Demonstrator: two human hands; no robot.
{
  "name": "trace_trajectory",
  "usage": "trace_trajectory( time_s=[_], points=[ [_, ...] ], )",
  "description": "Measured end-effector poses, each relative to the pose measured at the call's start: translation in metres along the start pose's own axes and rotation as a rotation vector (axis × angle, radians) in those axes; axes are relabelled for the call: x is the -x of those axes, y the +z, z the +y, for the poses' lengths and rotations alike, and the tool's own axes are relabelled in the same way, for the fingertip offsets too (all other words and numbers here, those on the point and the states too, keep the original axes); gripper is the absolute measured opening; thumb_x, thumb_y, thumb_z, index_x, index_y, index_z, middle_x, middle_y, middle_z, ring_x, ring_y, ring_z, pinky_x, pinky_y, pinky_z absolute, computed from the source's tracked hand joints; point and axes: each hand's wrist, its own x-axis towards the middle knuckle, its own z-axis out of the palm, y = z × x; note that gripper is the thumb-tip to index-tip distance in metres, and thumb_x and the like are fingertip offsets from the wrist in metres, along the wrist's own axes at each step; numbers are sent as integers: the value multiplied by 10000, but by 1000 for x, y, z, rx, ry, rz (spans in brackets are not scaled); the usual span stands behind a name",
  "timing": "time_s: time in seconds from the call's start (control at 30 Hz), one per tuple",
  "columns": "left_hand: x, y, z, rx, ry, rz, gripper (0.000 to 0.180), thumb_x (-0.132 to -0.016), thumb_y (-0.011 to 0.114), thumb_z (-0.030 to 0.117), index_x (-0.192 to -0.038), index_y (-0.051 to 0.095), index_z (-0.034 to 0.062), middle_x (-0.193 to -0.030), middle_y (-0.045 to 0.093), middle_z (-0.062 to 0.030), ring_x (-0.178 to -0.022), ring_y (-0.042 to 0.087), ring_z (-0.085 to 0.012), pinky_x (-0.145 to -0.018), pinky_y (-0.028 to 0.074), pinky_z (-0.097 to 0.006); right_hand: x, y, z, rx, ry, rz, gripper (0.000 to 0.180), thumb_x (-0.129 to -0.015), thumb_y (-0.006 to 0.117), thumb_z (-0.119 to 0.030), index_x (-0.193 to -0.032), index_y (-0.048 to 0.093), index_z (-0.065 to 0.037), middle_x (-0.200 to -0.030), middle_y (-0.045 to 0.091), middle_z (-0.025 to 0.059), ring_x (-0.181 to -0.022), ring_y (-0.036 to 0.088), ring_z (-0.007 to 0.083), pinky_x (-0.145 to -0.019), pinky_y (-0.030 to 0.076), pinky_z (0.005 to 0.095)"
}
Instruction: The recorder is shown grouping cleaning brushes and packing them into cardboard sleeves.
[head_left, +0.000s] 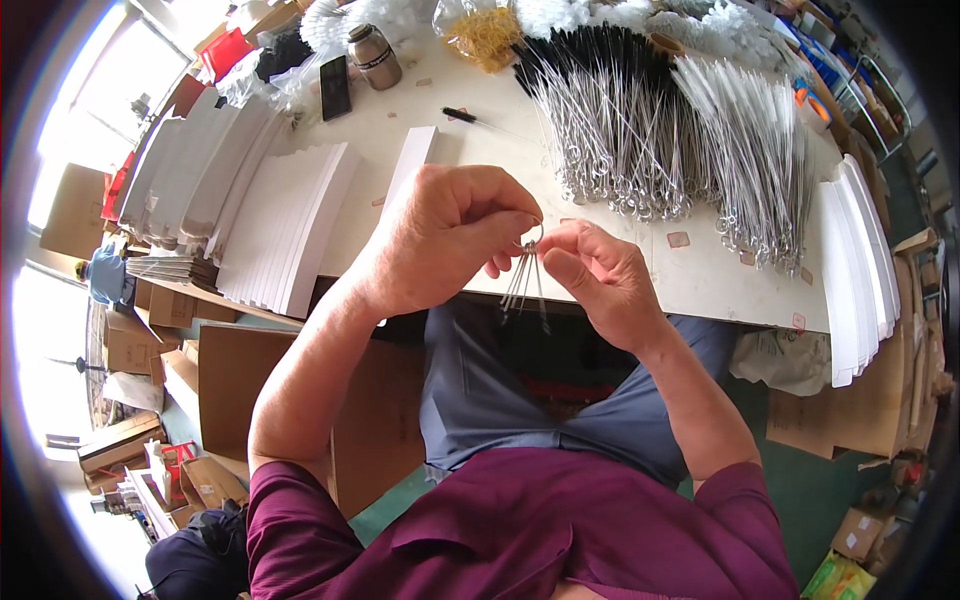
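Observation:
My left hand (445, 235) is closed in a pinch on a thin metal ring (541, 232), in front of the table's near edge. From the ring hang several thin wire-handled pieces (523, 278), their looped ends gathered at the top; they look like small cleaning brushes. The fingers of my right hand (602, 275) are closed against the ring's other side, at the looped ends. What exactly lies between those fingertips is partly hidden. Farther right on the table lie a big pile of black-bristled wire brushes (620, 130) and a pile of white-bristled wire brushes (750, 150).
Long white folded cartons (290, 225) stack at the table's left, with more white cartons (858, 275) at its right edge. Behind lie a phone (335, 88), a metal jar (374, 58), a single black brush (460, 115) and a bag of yellow bands (480, 35). A cardboard box (250, 385) stands by my left arm.

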Motion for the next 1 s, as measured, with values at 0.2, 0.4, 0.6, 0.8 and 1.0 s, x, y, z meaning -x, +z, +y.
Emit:
trace_trajectory(
  time_s=[0.2, 0.4, 0.6, 0.8, 1.0],
  points=[
    [0, 4, 12, -45, 62, 1, 92, -965, 621, -2, -995, 686, -59, -814, 693, -64, -707, 666, -108, -641, 555, -256, -4, 17, -25, -105, -153, -126, 410, -1070, 536, -364, -1156, 671, 13, -1028, 699, 51, -980, 590, 79, -905, 455, 248],
    [-6, -11, 3, 36, 125, 119, 126, -987, 614, 42, -1039, 672, -56, -822, 680, -81, -705, 661, -136, -669, 553, -275, 6, 3, -13, -221, 19, -183, 400, -1086, 514, -282, -1172, 634, 89, -784, 640, 53, -731, 639, 113, -714, 523, 254],
    [-6, -30, -42, 11, -28, 317, 159, -978, 608, 99, -1020, 674, -39, -779, 644, -66, -689, 641, -138, -660, 555, -292, 31, -10, 7, -163, 305, -230, 330, -1091, 507, -267, -1103, 675, 17, -702, 587, 2, -585, 509, 38, -536, 419, 210],
    [-29, 6, -68, 68, -87, 180, 109, -951, 609, 11, -968, 678, -72, -761, 673, -87, -650, 650, -136, -623, 557, -277, 72, -39, 9, -3, 321, -28, 271, -1071, 537, -190, -989, 697, 12, -673, 553, -6, -619, 494, 59, -585, 417, 239],
    [-56, 32, -77, -288, -81, 84, 120, -908, 647, 27, -1008, 669, -35, -841, 705, -114, -757, 695, -193, -700, 560, -308, 92, -74, 0, 150, 338, 29, 244, -1058, 550, -172, -995, 703, 7, -681, 599, 47, -625, 541, 106, -607, 459, 279]
  ],
)
